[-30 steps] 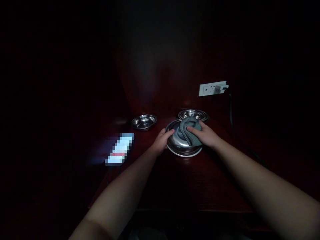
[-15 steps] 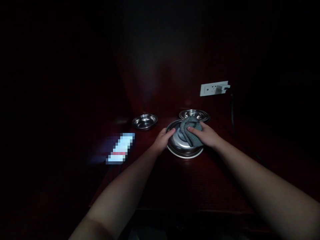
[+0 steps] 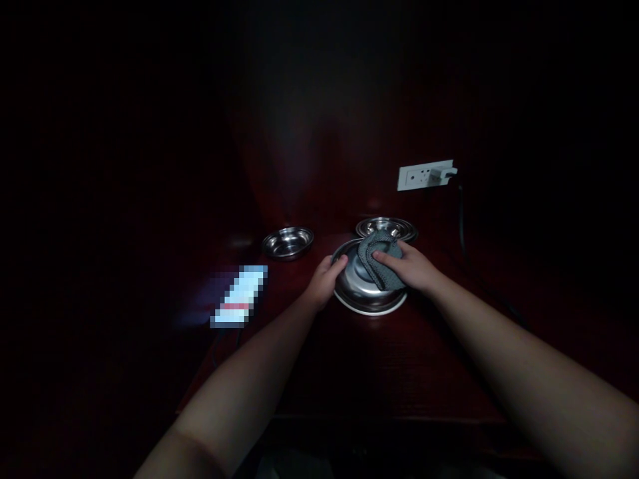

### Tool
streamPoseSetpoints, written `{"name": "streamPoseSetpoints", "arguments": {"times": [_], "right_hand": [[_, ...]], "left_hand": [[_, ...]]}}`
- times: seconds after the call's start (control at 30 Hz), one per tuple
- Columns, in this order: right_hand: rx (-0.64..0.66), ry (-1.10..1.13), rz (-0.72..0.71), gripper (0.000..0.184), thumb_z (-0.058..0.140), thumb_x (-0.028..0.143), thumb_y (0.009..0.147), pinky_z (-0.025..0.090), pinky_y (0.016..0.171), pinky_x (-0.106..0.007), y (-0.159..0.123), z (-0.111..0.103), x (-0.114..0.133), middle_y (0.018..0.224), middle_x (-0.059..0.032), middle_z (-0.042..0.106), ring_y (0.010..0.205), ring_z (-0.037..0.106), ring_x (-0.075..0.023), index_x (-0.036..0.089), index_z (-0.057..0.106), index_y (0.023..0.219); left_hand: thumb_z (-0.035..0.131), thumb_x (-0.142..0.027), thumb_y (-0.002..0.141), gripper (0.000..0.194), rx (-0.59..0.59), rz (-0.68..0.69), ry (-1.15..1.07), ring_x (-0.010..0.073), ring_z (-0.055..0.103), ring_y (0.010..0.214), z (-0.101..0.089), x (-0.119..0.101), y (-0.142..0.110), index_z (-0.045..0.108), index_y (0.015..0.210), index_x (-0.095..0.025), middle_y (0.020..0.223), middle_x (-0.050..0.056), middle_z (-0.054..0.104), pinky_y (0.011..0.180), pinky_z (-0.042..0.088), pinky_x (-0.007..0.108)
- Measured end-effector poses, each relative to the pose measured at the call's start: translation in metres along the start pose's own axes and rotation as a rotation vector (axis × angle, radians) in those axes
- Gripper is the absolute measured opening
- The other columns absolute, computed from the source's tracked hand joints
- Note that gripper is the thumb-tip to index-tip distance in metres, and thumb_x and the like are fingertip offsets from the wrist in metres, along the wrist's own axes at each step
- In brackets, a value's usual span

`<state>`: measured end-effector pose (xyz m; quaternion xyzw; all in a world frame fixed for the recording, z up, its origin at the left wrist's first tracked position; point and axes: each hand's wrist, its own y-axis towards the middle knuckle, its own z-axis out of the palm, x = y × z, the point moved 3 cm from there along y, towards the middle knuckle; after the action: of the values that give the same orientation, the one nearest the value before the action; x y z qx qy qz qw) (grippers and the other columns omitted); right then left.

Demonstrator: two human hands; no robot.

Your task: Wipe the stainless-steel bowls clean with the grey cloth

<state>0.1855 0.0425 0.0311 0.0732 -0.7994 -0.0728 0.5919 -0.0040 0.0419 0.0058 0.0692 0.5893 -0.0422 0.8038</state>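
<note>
A shiny steel bowl [image 3: 362, 293] sits on a dark red wooden table [image 3: 379, 366]. My left hand [image 3: 323, 279] grips the bowl's left rim, thumb over the edge. My right hand [image 3: 410, 267] presses a folded grey cloth [image 3: 375, 256] against the inside of the bowl, fingers curled over the cloth. Both forearms reach in from the bottom of the view.
A second steel dish [image 3: 287, 242] lies to the left and a third [image 3: 387, 228] just behind the bowl. A lit phone [image 3: 238, 296] lies at the table's left. A white wall socket [image 3: 424, 175] with a plug and black cable is at the back right. The surroundings are very dark.
The cloth and my right hand have shifted only slightly inside the bowl. My left hand keeps its hold on the rim.
</note>
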Motion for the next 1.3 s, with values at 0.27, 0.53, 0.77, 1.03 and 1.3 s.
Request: {"name": "streamPoseSetpoints", "arguments": {"times": [0.27, 0.53, 0.77, 1.03, 1.3], "right_hand": [[-0.027, 0.097, 0.008, 0.047, 0.069, 0.046, 0.067, 0.051, 0.084, -0.038, -0.001, 0.004, 0.001, 0.103, -0.0065, 0.068, 0.091, 0.065, -0.0226, 0.022, 0.061, 0.105], [-0.119, 0.122, 0.02, 0.051, 0.069, 0.05, 0.064, 0.052, 0.082, -0.039, 0.004, -0.001, -0.003, 0.101, -0.0075, 0.069, 0.09, 0.065, -0.0232, 0.021, 0.06, 0.104], [-0.263, 0.001, -0.044, 0.061, 0.072, 0.052, 0.058, 0.049, 0.084, -0.043, 0.002, -0.008, 0.0, 0.104, -0.0078, 0.066, 0.092, 0.063, -0.0248, 0.022, 0.054, 0.109], [-0.247, 0.006, -0.069, 0.058, 0.071, 0.052, 0.06, 0.048, 0.086, -0.044, 0.005, -0.007, -0.005, 0.105, -0.0066, 0.065, 0.093, 0.062, -0.0247, 0.023, 0.053, 0.108], [-0.187, 0.059, -0.105, 0.054, 0.069, 0.051, 0.064, 0.047, 0.089, -0.045, 0.004, -0.004, -0.005, 0.106, -0.0059, 0.066, 0.094, 0.063, -0.0237, 0.024, 0.056, 0.108]], "left_hand": [[0.069, -0.036, 0.069, 0.036, 0.0, 0.041, -0.114, 0.0187, 0.062, 0.089, 0.0, 0.004, 0.004, 0.063, 0.098, -0.015, 0.092, 0.006, 0.069, 0.088, 0.044, 0.033], [0.052, -0.036, 0.081, 0.032, 0.077, -0.082, -0.421, 0.0241, 0.062, 0.097, 0.012, -0.008, -0.002, 0.062, 0.096, -0.01, 0.092, 0.011, 0.069, 0.091, 0.046, 0.038], [0.063, -0.023, 0.073, 0.039, 0.029, -0.084, -0.226, 0.0231, 0.064, 0.088, 0.014, -0.004, -0.008, 0.053, 0.111, -0.021, 0.1, 0.006, 0.065, 0.08, 0.05, 0.043], [0.067, -0.026, 0.069, 0.038, -0.027, -0.039, -0.177, 0.0195, 0.062, 0.086, 0.012, -0.008, -0.008, 0.055, 0.105, -0.019, 0.096, 0.005, 0.063, 0.079, 0.05, 0.036], [0.068, -0.029, 0.068, 0.038, -0.015, -0.025, -0.169, 0.0184, 0.061, 0.084, 0.01, -0.007, -0.005, 0.056, 0.102, -0.019, 0.093, 0.004, 0.063, 0.079, 0.048, 0.036]]}}
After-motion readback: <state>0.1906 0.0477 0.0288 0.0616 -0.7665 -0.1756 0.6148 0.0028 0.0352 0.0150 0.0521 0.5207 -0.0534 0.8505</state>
